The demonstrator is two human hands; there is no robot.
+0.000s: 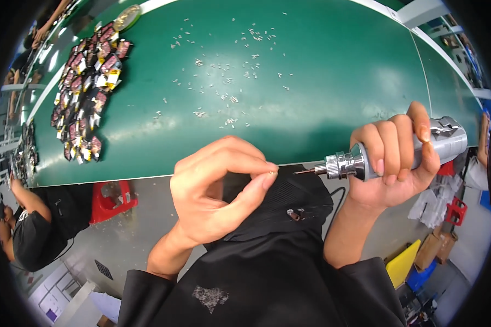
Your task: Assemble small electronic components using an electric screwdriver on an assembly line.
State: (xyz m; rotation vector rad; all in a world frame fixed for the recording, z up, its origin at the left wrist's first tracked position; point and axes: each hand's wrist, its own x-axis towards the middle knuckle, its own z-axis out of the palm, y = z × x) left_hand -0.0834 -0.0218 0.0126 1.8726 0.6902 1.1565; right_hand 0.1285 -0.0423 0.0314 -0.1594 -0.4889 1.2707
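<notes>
My left hand [210,191] is closed in a pinch, thumb against forefinger. A tiny gold-coloured piece [272,173] shows between those fingertips, too small to name. My right hand [390,155] is wrapped round a silver-grey electric screwdriver [339,165], which lies level with its thin bit pointing left at my left fingertips. A short gap separates the bit from the pinched piece. Both hands are held above my lap at the near edge of the green table [163,147]. Many tiny silvery pieces [233,99] lie scattered over the middle of the tabletop.
A long pile of small black-and-pink devices with yellow parts [84,98] covers the table's left side, with a round dish [127,18] at its far end. Another person [38,229] sits at left near a red stool [112,201]. Cartons [433,248] and a yellow board [402,263] stand at lower right.
</notes>
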